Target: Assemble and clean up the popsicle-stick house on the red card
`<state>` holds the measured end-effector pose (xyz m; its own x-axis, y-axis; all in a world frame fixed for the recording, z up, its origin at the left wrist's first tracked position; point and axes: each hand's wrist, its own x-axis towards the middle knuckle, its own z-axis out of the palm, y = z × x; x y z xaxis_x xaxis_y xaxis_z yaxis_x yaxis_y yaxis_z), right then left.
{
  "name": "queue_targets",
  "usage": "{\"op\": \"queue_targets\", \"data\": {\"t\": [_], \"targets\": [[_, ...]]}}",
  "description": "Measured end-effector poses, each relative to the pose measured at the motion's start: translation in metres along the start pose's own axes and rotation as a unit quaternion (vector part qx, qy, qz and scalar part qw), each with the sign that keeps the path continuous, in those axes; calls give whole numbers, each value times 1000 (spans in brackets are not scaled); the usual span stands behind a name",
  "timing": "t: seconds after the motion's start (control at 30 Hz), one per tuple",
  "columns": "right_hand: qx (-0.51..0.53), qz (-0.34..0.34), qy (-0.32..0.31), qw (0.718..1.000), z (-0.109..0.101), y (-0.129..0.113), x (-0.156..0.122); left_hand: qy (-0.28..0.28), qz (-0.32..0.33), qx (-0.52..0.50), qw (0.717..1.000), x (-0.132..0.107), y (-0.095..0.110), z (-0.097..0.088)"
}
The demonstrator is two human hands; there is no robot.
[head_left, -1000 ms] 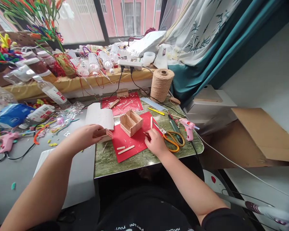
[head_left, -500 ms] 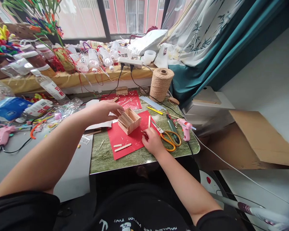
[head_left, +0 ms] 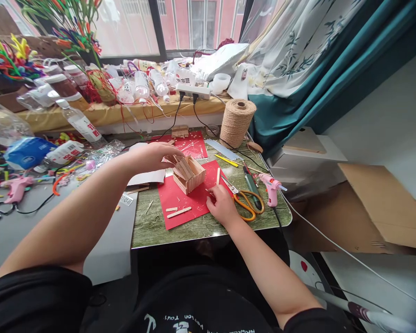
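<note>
A small box built of wooden craft sticks (head_left: 191,173) stands on a red paper sheet (head_left: 185,199) on the green tabletop. My left hand (head_left: 155,156) reaches over the box's left rim, its fingers curled round a flat panel of sticks that it holds at the box's top. My right hand (head_left: 222,204) rests on the red sheet's right edge, fingers pinched on a thin stick I can barely make out. Two loose sticks (head_left: 178,212) lie on the sheet in front of the box.
Orange-handled scissors (head_left: 247,201) and a pink glue gun (head_left: 271,189) lie right of my right hand. A twine spool (head_left: 236,122) stands behind. White paper (head_left: 145,177) lies left of the box. Bottles, pipe cleaners and a power strip (head_left: 193,91) crowd the sill. Cardboard (head_left: 384,208) lies at right.
My left hand lifted the stick panel from the table's left side and carried it right, up to the box's left rim. My right hand has barely moved.
</note>
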<state>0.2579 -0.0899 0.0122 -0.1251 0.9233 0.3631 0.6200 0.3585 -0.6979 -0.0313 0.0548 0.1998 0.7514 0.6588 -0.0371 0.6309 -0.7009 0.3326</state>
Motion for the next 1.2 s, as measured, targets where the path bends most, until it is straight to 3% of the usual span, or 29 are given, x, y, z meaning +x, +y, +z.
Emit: {"op": "queue_targets", "data": {"t": [0.5, 0.7, 0.97, 1.13, 1.2], "targets": [[1, 3, -4, 1000, 1, 3, -2, 24, 58, -4, 998, 7, -1, -2], [2, -3, -4, 1000, 0, 1, -1, 5, 79, 55, 995, 11, -5, 3], [3, -3, -4, 1000, 0, 1, -1, -30, 95, 60, 993, 16, 1, 19], [4, -1, -6, 1000, 0, 0, -1, -17, 92, 51, 994, 13, 3, 20], [4, 2, -5, 1000, 0, 0, 0, 23, 66, 45, 997, 3, 3, 27]]}}
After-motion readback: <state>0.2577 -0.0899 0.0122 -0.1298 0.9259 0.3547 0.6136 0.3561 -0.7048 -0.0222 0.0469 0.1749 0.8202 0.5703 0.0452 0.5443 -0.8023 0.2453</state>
